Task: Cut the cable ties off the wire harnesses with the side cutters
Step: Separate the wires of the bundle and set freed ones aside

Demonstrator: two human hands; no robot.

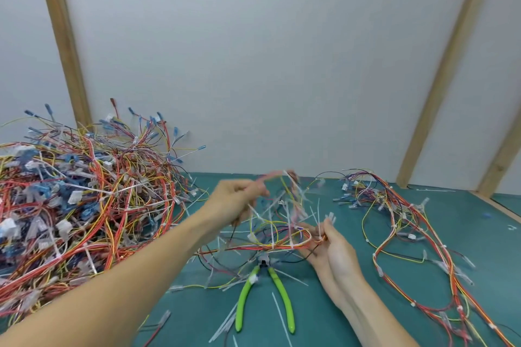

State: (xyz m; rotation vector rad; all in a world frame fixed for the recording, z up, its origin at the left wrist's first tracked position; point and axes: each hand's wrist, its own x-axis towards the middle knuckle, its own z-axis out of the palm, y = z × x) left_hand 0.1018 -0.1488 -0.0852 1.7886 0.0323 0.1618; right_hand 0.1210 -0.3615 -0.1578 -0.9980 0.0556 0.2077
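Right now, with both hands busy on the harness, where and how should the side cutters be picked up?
Grip the side cutters by the two green handles, coming from the near side. They lie flat on the mat, handles splayed toward the person, while the cutting head sits under the harness wires. The right hand is nearer.

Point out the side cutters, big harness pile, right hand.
side cutters (282,294): head view, right green handle.
big harness pile (73,200): head view, middle of the heap.
right hand (331,245): head view, palm.
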